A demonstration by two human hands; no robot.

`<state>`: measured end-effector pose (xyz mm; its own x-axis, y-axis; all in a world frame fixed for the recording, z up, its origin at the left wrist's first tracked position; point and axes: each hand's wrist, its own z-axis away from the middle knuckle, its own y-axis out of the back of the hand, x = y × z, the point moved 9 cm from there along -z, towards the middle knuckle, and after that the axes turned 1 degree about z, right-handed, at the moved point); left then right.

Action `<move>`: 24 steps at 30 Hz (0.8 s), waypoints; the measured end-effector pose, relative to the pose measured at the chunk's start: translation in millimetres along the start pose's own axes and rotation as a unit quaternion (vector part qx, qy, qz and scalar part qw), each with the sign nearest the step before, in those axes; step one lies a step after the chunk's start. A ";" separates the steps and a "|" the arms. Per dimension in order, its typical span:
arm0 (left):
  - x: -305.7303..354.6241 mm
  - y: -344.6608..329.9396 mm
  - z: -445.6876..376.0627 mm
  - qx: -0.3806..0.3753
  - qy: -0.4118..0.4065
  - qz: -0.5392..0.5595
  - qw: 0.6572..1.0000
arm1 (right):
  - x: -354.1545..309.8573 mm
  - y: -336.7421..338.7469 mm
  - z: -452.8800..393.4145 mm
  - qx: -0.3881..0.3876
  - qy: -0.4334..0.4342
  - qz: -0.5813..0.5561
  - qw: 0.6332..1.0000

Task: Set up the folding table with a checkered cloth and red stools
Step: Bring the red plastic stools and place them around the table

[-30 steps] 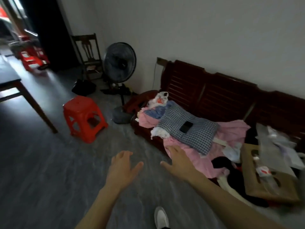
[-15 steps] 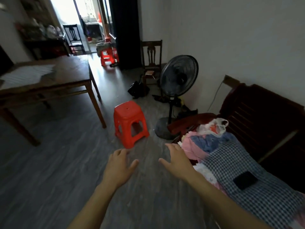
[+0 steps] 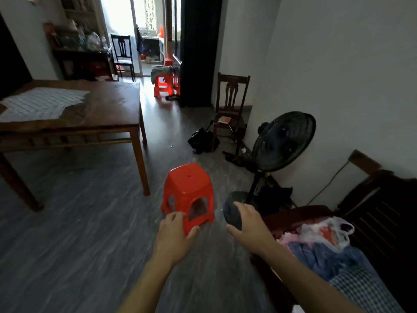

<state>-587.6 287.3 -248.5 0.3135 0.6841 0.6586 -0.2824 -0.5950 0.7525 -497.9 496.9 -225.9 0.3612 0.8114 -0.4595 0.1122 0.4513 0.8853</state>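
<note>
A red plastic stool (image 3: 188, 188) stands upright on the grey floor ahead of me. My left hand (image 3: 174, 233) is stretched out, fingers apart and holding nothing, just short of the stool's near corner. Beside it my right hand (image 3: 249, 224) is also spread and bare, in front of the fan's base. A wooden table (image 3: 108, 111) stands at the left with a pale checkered cloth (image 3: 42, 103) lying on its far left part. More red stools (image 3: 163, 84) stand by the doorway. A blue checkered fabric (image 3: 365, 290) lies on the bench at the lower right.
A black standing fan (image 3: 283, 141) is right of the stool. A wooden chair (image 3: 232, 105) and a black bag (image 3: 202, 140) sit by the wall. A dark wooden bench (image 3: 379, 213) holds clothes and a plastic bag (image 3: 325, 231). A cabinet (image 3: 79, 55) and another chair (image 3: 123, 55) stand near the doorway.
My view has swung left from the bench toward the room, bringing the table and doorway into sight. Both hands stay spread and are now closer to the red stool.
</note>
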 end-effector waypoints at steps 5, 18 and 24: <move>-22.5 1.8 -78.0 -0.010 0.008 -0.013 1.000 | 6.9 -9.7 -78.6 0.006 -0.023 -0.029 0.999; -43.8 -54.6 -303.0 -0.059 0.044 -0.050 0.996 | 48.4 -72.1 -333.0 -0.068 0.001 -0.031 0.997; -69.2 -40.0 -385.2 -0.034 0.083 -0.047 0.995 | 37.8 -66.6 -438.1 -0.087 0.020 -0.009 0.996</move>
<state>-947.2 426.2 -326.7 0.1888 0.7995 0.5703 -0.3216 -0.4983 0.8051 -897.3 660.1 -333.8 0.3234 0.8154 -0.4802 -0.0456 0.5203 0.8528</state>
